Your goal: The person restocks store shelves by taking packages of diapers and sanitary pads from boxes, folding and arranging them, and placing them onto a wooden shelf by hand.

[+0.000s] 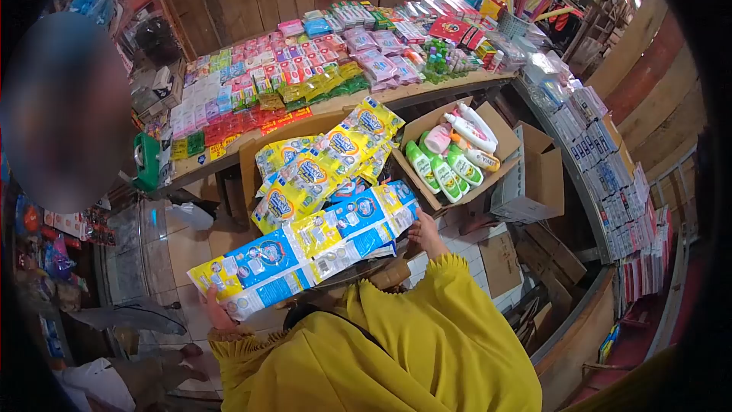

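A long strip of joined blue and yellow packets (305, 250) stretches across in front of me, tilted up to the right. My left hand (219, 311) holds its lower left end, fingers closed at the edge. At the right end, my right hand (427, 235) grips the strip's edge with bent fingers. Just beyond the strip, yellow packet strips (324, 162) lie heaped in and over a cardboard box (248, 172). Beside it on the right stands an open carton (499, 137) with green-and-white bottles (442, 168), a pink bottle and white bottles.
A wooden counter (229, 159) behind carries rows of boxed and bagged goods. An empty-looking carton (526, 183) is at the right, near a side shelf of stacked small packs (602, 152). Another person (69, 114) is at the left. Flattened cardboard (499, 263) lies on the floor.
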The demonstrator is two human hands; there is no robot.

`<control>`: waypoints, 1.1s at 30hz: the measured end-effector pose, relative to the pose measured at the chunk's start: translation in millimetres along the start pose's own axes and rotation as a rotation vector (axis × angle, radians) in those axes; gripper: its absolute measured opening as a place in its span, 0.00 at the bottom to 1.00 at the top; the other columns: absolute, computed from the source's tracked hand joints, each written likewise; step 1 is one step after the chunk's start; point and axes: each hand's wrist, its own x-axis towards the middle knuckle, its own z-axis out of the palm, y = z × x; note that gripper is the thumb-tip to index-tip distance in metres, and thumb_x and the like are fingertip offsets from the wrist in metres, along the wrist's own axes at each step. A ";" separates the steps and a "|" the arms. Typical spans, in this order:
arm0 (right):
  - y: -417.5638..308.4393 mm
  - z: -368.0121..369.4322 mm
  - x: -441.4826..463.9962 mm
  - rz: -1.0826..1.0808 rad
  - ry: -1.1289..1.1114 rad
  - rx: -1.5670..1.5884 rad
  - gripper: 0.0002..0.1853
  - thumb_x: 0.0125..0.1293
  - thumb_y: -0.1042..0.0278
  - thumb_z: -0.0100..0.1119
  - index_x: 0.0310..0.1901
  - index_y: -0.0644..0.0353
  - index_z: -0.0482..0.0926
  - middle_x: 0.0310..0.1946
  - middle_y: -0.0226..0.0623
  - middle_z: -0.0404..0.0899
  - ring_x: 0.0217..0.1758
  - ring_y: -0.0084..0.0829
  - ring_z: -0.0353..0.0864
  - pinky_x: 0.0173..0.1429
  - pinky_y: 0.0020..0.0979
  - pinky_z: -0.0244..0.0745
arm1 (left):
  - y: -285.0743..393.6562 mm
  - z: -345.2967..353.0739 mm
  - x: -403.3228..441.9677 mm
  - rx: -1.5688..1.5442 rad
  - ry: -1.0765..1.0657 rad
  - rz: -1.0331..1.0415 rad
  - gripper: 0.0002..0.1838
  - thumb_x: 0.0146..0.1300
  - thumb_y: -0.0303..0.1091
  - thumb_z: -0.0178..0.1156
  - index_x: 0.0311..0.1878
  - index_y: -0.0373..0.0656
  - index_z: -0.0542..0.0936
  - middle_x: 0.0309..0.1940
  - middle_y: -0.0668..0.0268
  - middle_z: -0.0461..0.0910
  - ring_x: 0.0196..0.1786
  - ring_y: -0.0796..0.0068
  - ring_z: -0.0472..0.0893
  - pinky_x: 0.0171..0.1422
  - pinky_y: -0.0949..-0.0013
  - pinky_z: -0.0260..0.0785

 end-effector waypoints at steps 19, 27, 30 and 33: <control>-7.1 -63.3 -78.5 -0.045 -0.363 0.620 0.18 0.53 0.74 0.61 0.48 0.63 0.72 0.47 0.41 0.78 0.53 0.39 0.76 0.61 0.40 0.71 | 41.4 69.2 -44.0 -0.211 -0.244 -0.292 0.29 0.65 0.48 0.53 0.65 0.44 0.64 0.56 0.59 0.73 0.54 0.62 0.77 0.58 0.55 0.71; -21.5 -231.9 -192.9 -0.381 -0.158 0.905 0.19 0.53 0.75 0.61 0.48 0.60 0.72 0.46 0.37 0.77 0.51 0.37 0.75 0.62 0.42 0.67 | -9.1 189.4 -60.5 -0.174 -0.725 -0.505 0.29 0.64 0.48 0.53 0.64 0.44 0.66 0.57 0.60 0.74 0.55 0.60 0.76 0.60 0.55 0.68; 0.3 -328.1 -249.3 -0.526 -0.001 1.003 0.24 0.51 0.77 0.60 0.52 0.60 0.70 0.51 0.37 0.75 0.55 0.38 0.73 0.65 0.44 0.66 | -64.8 246.7 -90.7 -0.076 -0.946 -0.615 0.28 0.63 0.45 0.53 0.64 0.42 0.66 0.56 0.60 0.74 0.55 0.61 0.76 0.60 0.56 0.68; -6.3 -438.3 -349.1 -0.634 0.207 1.135 0.25 0.50 0.78 0.60 0.53 0.60 0.70 0.50 0.38 0.76 0.55 0.38 0.73 0.65 0.43 0.65 | -79.3 341.1 -194.0 0.070 -1.095 -0.552 0.27 0.62 0.40 0.55 0.63 0.41 0.67 0.55 0.60 0.74 0.55 0.63 0.76 0.60 0.58 0.69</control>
